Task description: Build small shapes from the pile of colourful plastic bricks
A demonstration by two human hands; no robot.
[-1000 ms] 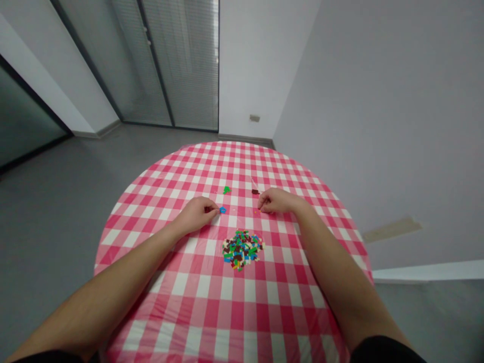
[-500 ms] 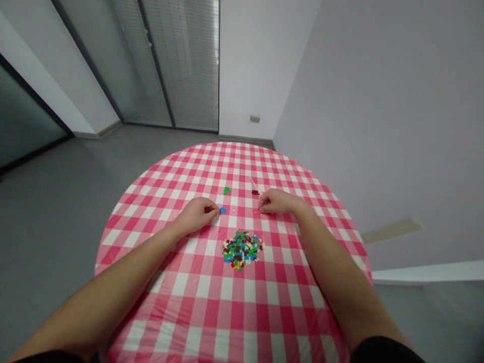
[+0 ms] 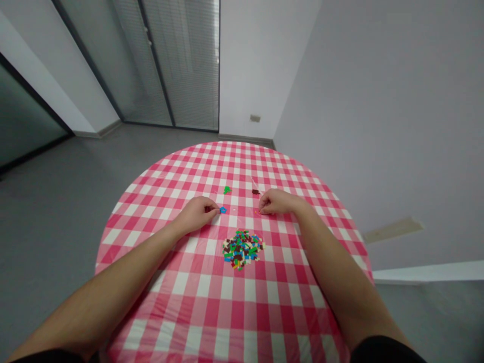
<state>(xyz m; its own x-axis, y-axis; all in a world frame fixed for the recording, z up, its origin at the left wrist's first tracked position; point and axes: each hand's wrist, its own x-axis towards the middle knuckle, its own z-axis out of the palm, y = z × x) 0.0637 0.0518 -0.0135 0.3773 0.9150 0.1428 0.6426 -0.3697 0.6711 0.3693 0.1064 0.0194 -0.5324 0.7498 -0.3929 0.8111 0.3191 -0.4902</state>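
A mixed heap of small building bricks (image 3: pixel 242 249) in green, blue, brown, cream, red and yellow lies on the checked tablecloth. Beyond its left side, my left hand (image 3: pixel 197 210) rests with thumb and fingertips pinched at a small group of blue bricks (image 3: pixel 223 210). Opposite, my right hand (image 3: pixel 278 201) is closed, its fingertips down at the cloth beside a tiny orange-red piece (image 3: pixel 256 212); what they pinch is too small to tell. Farther back sit a little cluster of green bricks (image 3: pixel 227 190) and one of dark brown bricks (image 3: pixel 255 191), the latter close to my right knuckles.
The round table (image 3: pixel 227 307) wears a pink-and-white checked plastic cover with wrinkles near me. A tiny whitish piece (image 3: pixel 234 209) lies between my hands. Glass panels with blinds (image 3: pixel 185 65) stand beyond the table; a plain wall (image 3: pixel 385 126) rises on the right.
Hardly anything differs: both hands keep their places, and the right fingertips have shifted very slightly by the orange-red piece. The brick groups and the heap stay put.
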